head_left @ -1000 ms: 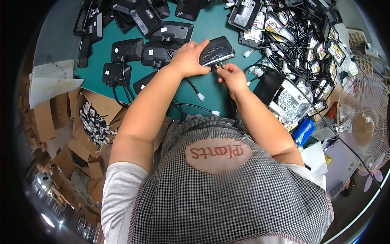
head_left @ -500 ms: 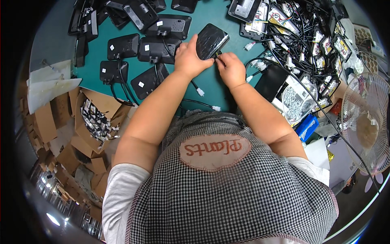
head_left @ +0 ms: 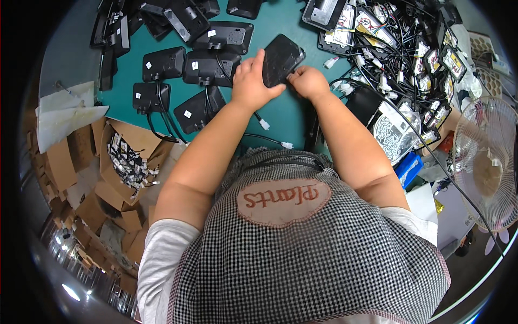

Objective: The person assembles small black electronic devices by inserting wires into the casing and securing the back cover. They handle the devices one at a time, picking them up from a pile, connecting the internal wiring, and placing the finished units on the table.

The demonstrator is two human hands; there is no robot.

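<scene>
A black rectangular device with a glossy, smeared face (head_left: 283, 58) is tilted above the green work table. My left hand (head_left: 250, 85) grips it along its left side, thumb at the bottom corner and fingers up the edge. At the device's lower right edge, my right hand (head_left: 311, 83) is closed, its thumb and fingertips pinched together. Whatever lies between those fingertips is hidden. Left of my hands lie several similar black housings (head_left: 211, 67), backs up, with white labels and cables. A white connector (head_left: 264, 124) on a black cable rests below my left hand.
A tangled heap of cables and wired modules (head_left: 402, 65) covers the table's right side. Nearer stands a clear container of screws (head_left: 396, 132), with a blue bin (head_left: 409, 170) and a fan (head_left: 487, 167) beyond. At lower left is a cardboard box (head_left: 110, 162) with small wired parts.
The device has shifted slightly right and toward me. My right hand has moved a little right, its fingers now more curled, and the small part seen at its fingertips is hidden.
</scene>
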